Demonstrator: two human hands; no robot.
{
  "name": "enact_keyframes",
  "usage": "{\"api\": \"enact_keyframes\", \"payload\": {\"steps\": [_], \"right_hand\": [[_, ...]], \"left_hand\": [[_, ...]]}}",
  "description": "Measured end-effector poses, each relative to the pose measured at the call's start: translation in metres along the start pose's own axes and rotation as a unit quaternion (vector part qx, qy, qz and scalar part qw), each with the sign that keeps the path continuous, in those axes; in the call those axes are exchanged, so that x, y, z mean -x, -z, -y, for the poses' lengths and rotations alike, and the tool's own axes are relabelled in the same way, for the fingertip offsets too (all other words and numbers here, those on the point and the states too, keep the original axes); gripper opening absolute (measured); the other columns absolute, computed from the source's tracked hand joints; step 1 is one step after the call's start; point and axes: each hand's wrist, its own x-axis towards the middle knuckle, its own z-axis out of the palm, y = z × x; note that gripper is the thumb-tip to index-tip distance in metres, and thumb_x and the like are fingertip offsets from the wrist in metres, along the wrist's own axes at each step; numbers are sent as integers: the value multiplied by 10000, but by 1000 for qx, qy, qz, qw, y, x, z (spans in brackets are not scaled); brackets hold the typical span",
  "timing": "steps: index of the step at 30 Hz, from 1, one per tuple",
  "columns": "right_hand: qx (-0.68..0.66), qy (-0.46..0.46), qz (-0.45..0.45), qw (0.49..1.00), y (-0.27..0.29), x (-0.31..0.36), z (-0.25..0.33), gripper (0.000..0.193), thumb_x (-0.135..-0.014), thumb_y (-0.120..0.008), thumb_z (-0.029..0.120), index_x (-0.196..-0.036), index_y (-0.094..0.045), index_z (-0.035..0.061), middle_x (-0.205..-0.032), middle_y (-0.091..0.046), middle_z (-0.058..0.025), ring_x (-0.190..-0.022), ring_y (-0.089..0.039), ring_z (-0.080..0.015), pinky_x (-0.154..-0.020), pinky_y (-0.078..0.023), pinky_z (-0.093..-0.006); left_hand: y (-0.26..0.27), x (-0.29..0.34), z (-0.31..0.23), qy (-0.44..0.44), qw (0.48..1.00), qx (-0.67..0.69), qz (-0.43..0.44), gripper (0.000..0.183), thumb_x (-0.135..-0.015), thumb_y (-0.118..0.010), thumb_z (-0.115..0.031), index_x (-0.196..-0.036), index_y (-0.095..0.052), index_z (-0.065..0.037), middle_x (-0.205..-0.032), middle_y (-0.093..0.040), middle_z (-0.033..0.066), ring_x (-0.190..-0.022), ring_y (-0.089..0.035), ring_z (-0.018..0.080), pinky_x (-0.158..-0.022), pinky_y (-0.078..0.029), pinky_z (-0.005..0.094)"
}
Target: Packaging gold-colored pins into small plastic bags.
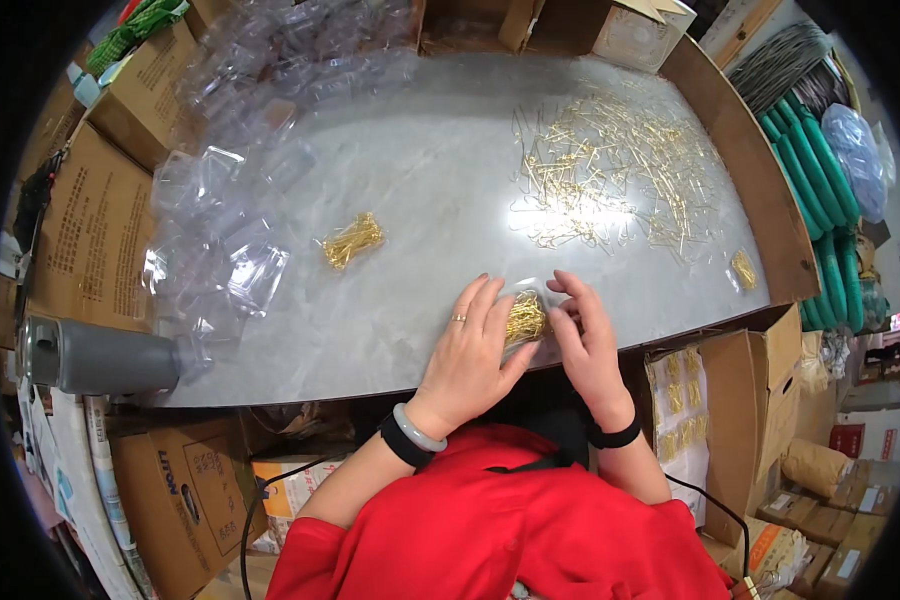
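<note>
Near the table's front edge, a small clear plastic box filled with gold wire hooks sits between my hands. My left hand lies along its left side, fingers long and close together, thumb at the near edge. On the right side, my right hand has its thumb and fingers curved against the box. Farther left lies a bundle of gold hooks, apparently in another clear box. Loose gold hooks are scattered over the right part of the grey table.
Many clear plastic boxes are heaped along the left side. A grey bottle lies at the left front edge. Cardboard walls border the right side. A small gold bundle is at the right corner, above an open carton holding filled packs.
</note>
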Motion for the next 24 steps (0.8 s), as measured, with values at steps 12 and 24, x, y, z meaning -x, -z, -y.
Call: {"api": "enact_keyframes", "payload": {"steps": [12,24], "right_hand": [[113,106,-51,987,-21,14,10,436,-901,-667,81,-1321,-581,2,-1347,-560,-208,-1217,-557,-384,-1020,-464,-443],[235,161,-55,957,-24,11,13,451,-945,-676,272,-1338,-612,61,-1470,-514,-167,-1340,-485,-386,-1142,-329,-508]], "left_hand": [[3,3,10,-25,997,70,-3,685,-809,-760,-208,-1372,-475,57,-1444,-445,262,-1395,-412,430,-1152,-387,486],[7,6,24,58,928,368,11,762,-918,-562,-176,-1576,-242,39,-1537,-410,246,-1449,-387,359,-1210,-303,437]]}}
